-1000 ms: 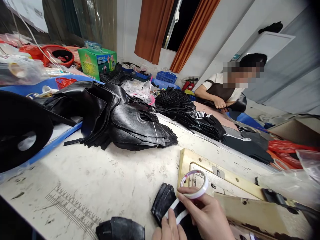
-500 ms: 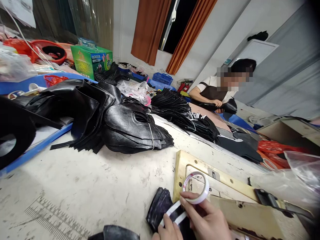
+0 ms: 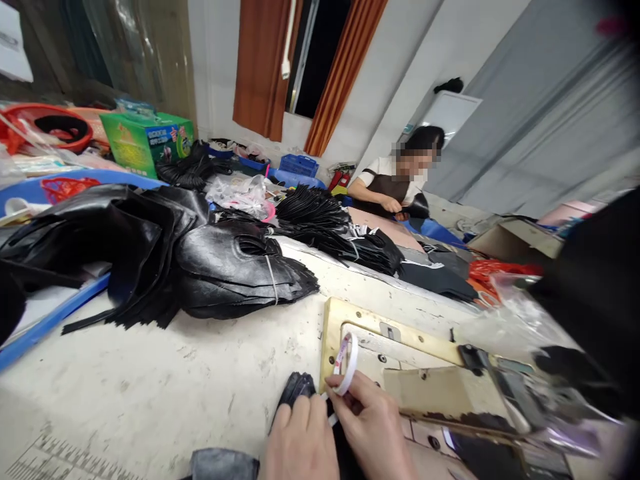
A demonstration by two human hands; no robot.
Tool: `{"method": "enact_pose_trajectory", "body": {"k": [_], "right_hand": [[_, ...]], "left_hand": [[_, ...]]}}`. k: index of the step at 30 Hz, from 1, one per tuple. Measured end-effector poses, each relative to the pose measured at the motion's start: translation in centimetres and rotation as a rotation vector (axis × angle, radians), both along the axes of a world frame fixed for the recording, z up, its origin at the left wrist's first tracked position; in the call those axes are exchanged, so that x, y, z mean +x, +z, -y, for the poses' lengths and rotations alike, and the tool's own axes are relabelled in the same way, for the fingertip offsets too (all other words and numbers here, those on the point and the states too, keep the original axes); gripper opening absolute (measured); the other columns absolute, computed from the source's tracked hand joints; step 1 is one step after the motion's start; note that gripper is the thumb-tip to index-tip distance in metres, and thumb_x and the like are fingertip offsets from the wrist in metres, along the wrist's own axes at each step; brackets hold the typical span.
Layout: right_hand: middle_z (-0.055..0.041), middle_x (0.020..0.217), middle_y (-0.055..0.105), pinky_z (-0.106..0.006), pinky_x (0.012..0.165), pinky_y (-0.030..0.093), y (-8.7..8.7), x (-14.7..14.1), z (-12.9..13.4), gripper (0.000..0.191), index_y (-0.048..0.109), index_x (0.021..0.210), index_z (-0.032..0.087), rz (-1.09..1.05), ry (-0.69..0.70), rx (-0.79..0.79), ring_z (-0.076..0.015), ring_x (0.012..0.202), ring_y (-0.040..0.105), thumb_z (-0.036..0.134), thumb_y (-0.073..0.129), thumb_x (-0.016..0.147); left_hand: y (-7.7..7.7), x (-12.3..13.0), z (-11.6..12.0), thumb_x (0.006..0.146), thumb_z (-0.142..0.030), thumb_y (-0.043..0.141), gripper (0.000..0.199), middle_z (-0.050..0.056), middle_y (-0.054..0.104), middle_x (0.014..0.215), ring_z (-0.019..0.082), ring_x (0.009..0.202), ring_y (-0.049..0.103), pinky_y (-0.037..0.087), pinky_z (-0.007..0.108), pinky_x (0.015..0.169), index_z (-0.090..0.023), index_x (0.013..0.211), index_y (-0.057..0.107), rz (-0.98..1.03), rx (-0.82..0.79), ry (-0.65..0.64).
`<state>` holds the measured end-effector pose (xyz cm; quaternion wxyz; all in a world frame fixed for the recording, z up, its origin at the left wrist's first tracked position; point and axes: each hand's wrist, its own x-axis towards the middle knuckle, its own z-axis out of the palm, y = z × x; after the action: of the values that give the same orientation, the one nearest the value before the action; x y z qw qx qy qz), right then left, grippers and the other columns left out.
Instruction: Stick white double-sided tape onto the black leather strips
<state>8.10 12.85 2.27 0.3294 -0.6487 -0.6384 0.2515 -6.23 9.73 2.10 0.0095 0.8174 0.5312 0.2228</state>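
My right hand (image 3: 373, 423) pinches a narrow roll of white double-sided tape (image 3: 353, 365) upright between thumb and fingers. A short white strip runs from the roll toward my left hand (image 3: 301, 437). That hand lies closed over a black leather piece (image 3: 296, 387), its fingers curled down and the fingertips hidden. The leather's far end sticks out past the knuckles, and a dark part of it shows between both hands. Another dark leather piece (image 3: 225, 463) lies on the table just left of my left hand.
A sewing machine bed (image 3: 425, 340) is set into the white table right of my hands. Stacked black leather pieces (image 3: 225, 267), one bundle tied, lie ahead beside a blue tray (image 3: 55, 327). Across the table a person (image 3: 390, 180) handles a black piece. A green box (image 3: 147, 143) stands back left.
My left hand has moved forward over the leather piece and covers most of the white strips seen before. The tape roll has turned more edge-on. The whole view has shifted right.
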Motion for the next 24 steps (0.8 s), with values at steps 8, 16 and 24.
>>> {"method": "enact_pose_trajectory", "body": {"k": [8, 16, 24], "right_hand": [[-0.0069, 0.082, 0.074, -0.026, 0.065, 0.053, 1.8, -1.1, 0.7, 0.014, 0.074, 0.084, 0.017, -0.193, -0.076, 0.087, -0.0200, 0.074, 0.069, 0.022, 0.061, 0.081], [-0.0062, 0.079, 0.074, -0.025, 0.057, 0.053, 2.3, -1.2, 1.1, 0.012, 0.074, 0.083, 0.017, -0.264, -0.101, 0.185, -0.0195, 0.069, 0.069, 0.020, 0.063, 0.081], [-0.0054, 0.072, 0.067, -0.028, 0.059, 0.052, 2.3, -0.9, 1.1, 0.018, 0.073, 0.084, 0.017, -0.147, -0.008, 0.424, -0.0182, 0.065, 0.066, 0.015, 0.055, 0.085]], "left_hand": [[3.2, -1.8, -5.9, 0.085, -0.022, 0.039, 0.027, 0.005, 0.066, 0.081, 0.022, 0.083, 0.060, 0.041, 0.034, 0.076, -0.020, 0.076, 0.065, 0.378, -0.734, -0.136], [3.2, -1.6, -6.9, 0.069, -0.043, 0.045, 0.026, -0.003, 0.051, 0.060, 0.016, 0.063, 0.047, 0.035, 0.027, 0.060, -0.019, 0.059, 0.050, 0.547, -0.895, -0.113], [4.5, -1.0, -6.5, 0.064, -0.048, 0.045, 0.030, -0.004, 0.044, 0.058, 0.014, 0.061, 0.041, 0.033, 0.027, 0.059, -0.019, 0.059, 0.050, 0.637, -0.913, -0.061]]}}
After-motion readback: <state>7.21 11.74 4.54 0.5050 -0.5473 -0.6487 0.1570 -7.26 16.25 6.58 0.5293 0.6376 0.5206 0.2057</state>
